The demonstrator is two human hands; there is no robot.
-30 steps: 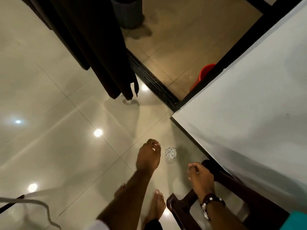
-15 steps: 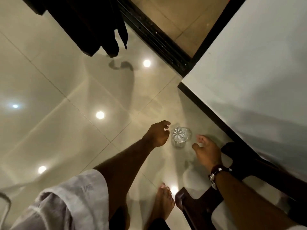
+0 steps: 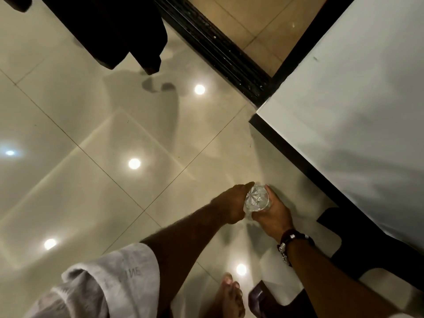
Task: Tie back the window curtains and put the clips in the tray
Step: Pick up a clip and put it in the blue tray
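Left hand (image 3: 231, 206) and right hand (image 3: 270, 214) cup a clear cut-glass tray (image 3: 256, 199) between them, fingers curled against its opposite sides. The tray is low over the glossy tiled floor (image 3: 91, 180), near the corner of the white wall (image 3: 344, 111). Dark curtain (image 3: 110, 28) hangs at the upper left, beside the floor track (image 3: 218, 47).

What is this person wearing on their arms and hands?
Both hands are bare. The left arm has a light grey short sleeve with faint lettering. The right wrist carries a dark bead bracelet and a metal-link watch band.
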